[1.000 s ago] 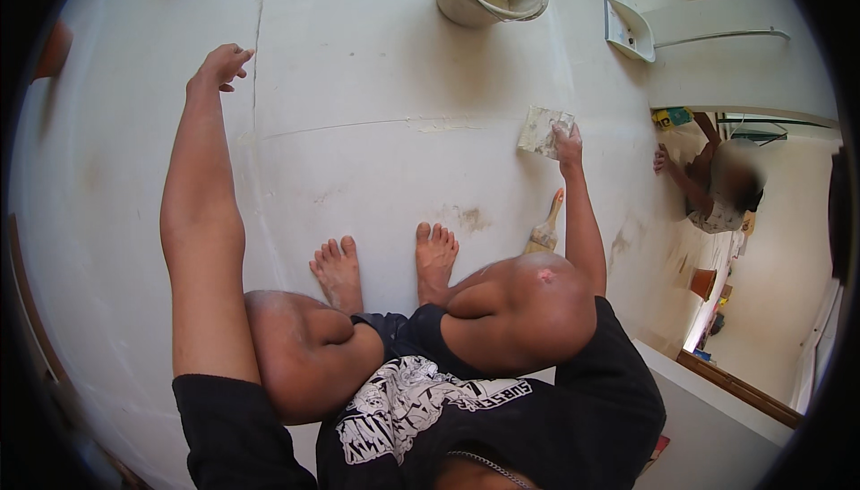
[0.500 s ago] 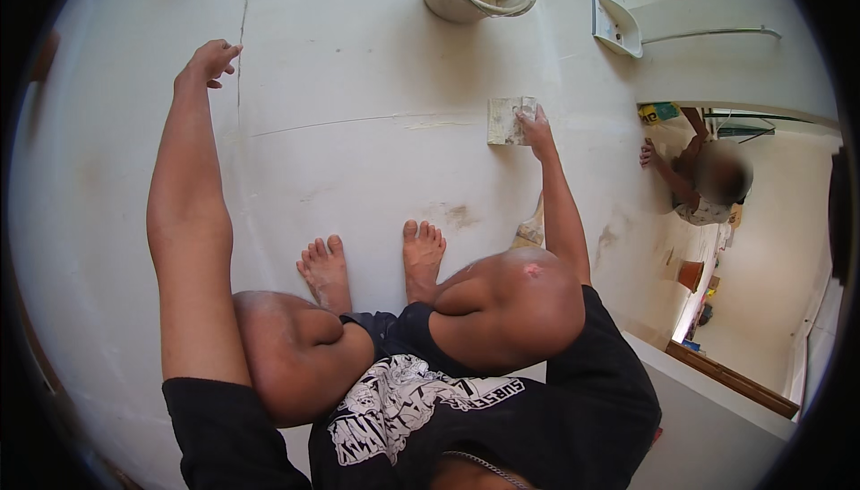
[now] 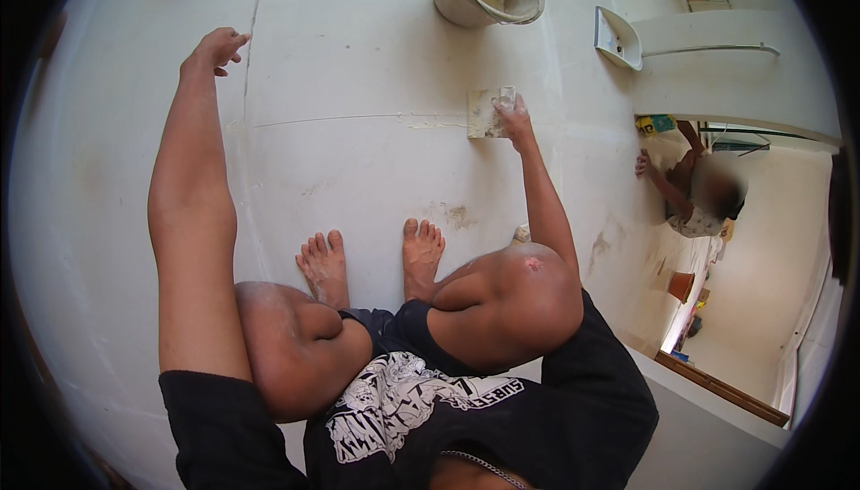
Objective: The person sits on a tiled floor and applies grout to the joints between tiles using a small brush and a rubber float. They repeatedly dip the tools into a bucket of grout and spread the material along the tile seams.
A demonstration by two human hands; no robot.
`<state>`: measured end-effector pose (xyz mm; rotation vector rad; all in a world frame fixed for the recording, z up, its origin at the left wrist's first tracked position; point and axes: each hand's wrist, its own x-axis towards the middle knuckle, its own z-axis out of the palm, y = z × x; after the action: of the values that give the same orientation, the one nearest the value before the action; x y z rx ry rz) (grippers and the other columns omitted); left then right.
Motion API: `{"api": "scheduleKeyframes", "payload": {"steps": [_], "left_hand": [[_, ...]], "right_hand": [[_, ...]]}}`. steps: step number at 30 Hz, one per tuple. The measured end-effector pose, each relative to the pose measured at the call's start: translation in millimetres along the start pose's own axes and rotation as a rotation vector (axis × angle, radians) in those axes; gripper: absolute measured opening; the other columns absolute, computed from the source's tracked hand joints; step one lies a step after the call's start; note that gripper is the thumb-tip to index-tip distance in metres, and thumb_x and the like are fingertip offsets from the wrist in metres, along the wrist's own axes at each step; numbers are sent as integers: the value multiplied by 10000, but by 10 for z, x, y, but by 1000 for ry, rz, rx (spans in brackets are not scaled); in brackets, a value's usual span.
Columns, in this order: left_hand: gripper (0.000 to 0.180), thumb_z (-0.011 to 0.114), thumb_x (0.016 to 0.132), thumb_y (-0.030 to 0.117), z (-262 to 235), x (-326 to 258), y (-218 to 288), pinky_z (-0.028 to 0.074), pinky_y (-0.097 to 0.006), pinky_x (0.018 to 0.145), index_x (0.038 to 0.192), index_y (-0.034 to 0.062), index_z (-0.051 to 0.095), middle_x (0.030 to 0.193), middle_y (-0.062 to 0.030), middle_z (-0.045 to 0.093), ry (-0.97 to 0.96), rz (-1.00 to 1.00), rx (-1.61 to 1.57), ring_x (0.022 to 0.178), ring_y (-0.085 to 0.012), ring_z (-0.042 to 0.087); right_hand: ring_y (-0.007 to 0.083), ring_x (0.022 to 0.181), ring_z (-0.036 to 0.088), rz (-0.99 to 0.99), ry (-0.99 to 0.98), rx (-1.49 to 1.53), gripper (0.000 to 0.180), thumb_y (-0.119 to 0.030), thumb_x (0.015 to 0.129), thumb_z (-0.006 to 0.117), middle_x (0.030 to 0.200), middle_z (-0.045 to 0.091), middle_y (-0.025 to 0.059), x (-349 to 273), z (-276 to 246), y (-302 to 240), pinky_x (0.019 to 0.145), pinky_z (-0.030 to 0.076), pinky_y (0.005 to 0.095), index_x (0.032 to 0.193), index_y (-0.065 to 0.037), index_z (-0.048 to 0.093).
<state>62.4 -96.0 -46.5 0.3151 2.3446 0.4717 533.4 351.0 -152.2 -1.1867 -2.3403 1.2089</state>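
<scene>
My right hand [image 3: 514, 123] grips a broad, square-bladed putty knife [image 3: 484, 121], smeared with pale filler. Its blade is at the right end of a thin seam [image 3: 322, 120] running across the white floor [image 3: 358, 167], with rough dabs of filler just left of it. My left arm stretches forward past my left knee, and my left hand [image 3: 220, 49] holds nothing, its fingers loosely apart close to another, lengthwise seam [image 3: 252, 33]. Beside my right knee the end of a brush [image 3: 522, 234] shows; the rest is hidden.
A filler-caked bucket [image 3: 461, 6] stands ahead of my right hand. Farther right lies a white dustpan [image 3: 619, 39] with a long handle. At the right a co-worker [image 3: 699, 190] leans on the floor beside a yellow-green bag [image 3: 657, 124]. A low wall edge [image 3: 708, 400] runs behind my right side.
My right hand has slid left and slightly forward along the seam with the putty knife. My left hand has shifted slightly forward. More of the brush is covered now.
</scene>
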Motion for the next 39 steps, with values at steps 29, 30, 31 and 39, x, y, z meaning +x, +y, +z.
{"api": "scheduleKeyframes", "payload": {"steps": [29, 30, 31, 39], "left_hand": [[531, 500, 946, 496, 15, 44, -128, 574, -364, 710, 1276, 80, 525, 1065, -123, 655, 3, 17, -60, 907, -195, 590], [531, 499, 947, 494, 18, 49, -145, 574, -364, 711, 1277, 79, 524, 1068, -123, 655, 11, 11, -52, 906, -195, 590], [530, 499, 948, 493, 13, 43, -174, 574, -365, 712, 1277, 79, 524, 1071, -123, 655, 19, 3, -45, 905, -195, 589], [512, 456, 966, 496, 7, 64, -190, 551, -344, 744, 1300, 112, 512, 1152, -60, 653, 0, -37, -9, 888, -182, 606]], "right_hand": [[272, 929, 625, -107, -16, -192, 397, -251, 879, 652, 1016, 637, 172, -197, 519, -747, 807, 502, 378, 1162, -3, 525], [280, 934, 624, -118, -17, -206, 400, -254, 879, 650, 1022, 638, 178, -210, 555, -788, 815, 498, 381, 1162, -2, 524], [288, 939, 624, -129, -20, -221, 402, -257, 879, 648, 1028, 638, 184, -235, 584, -864, 822, 494, 384, 1163, 0, 523], [407, 1071, 585, -54, -84, -75, 454, -268, 870, 624, 1133, 603, 270, -298, 739, -949, 878, 471, 457, 1208, 5, 490]]}}
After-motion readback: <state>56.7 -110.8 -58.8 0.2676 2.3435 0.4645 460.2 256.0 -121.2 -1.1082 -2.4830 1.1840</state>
